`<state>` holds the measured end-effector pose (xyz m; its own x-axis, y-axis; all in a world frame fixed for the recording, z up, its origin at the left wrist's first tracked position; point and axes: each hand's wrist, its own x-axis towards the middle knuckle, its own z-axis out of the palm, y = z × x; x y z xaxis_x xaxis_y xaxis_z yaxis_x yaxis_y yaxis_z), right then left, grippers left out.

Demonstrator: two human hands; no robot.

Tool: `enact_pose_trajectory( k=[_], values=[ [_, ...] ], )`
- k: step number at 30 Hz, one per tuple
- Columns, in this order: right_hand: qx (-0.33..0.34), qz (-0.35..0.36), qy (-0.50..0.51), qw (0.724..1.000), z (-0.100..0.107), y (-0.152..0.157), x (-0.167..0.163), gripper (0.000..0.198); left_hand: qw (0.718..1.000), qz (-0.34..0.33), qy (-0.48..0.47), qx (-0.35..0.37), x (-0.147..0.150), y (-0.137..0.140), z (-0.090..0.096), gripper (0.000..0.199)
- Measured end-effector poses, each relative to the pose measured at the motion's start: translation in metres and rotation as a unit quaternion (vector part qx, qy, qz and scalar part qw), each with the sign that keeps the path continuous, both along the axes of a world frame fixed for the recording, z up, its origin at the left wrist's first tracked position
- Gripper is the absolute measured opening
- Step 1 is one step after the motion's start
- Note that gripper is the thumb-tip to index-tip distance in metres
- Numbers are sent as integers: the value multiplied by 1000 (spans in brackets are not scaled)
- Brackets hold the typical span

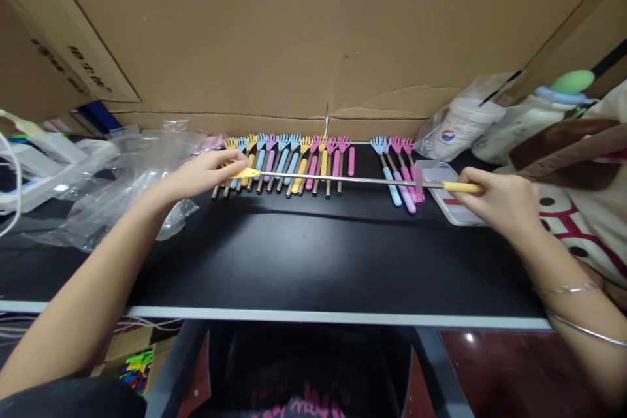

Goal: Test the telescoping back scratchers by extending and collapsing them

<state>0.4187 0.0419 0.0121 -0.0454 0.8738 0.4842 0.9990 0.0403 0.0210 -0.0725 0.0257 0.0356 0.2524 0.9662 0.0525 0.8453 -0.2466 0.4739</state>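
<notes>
A yellow back scratcher [343, 179] with its metal rod drawn out long is stretched level between my two hands, above the black table. My left hand [208, 171] is closed around its yellow claw end. On the yellow grip at the other end, my right hand [504, 199] is closed. Behind the rod lies a row of several back scratchers [281, 144] in blue, yellow, purple and pink, alongside loose coloured handles [351, 161]. Farther right is a smaller group of assembled back scratchers [392, 173] with blue, purple and pink handles.
Clear plastic bags [161, 163] and a white rack [44, 157] are at the left. A phone [453, 209] lies near my right hand; a bagged cup [460, 124] and a green-topped bottle [529, 121] stand behind. Cardboard [294, 32] walls the back. A box of coloured pieces [137, 369] sits below.
</notes>
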Motion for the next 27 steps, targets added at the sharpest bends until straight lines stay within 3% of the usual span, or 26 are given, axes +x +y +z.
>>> enact_pose_trajectory(
  k=[5,9,12,17,20,24,27],
  values=[
    [-27,40,8,999,-2,-3,-11,35,1000,7,13,2,0,-3,5,40],
    [-77,121,6,990,-1,-9,-17,33,1000,7,6,3,-2,-7,9,32],
    [-74,178,3,981,-3,-7,-15,29,1000,26,-7,4,-2,-7,9,29],
    [-57,193,-27,979,-7,-1,-4,31,1000,17,2,6,-1,-4,4,32],
    [-41,204,-37,977,-7,-4,-8,34,1000,3,-9,25,12,-5,-5,36],
    [-23,240,-70,968,-8,-12,-22,38,998,-65,-18,3,46,-14,-22,35],
    [9,250,-78,965,-8,-16,-27,40,997,-66,-26,6,66,-23,-28,34]
  ],
)
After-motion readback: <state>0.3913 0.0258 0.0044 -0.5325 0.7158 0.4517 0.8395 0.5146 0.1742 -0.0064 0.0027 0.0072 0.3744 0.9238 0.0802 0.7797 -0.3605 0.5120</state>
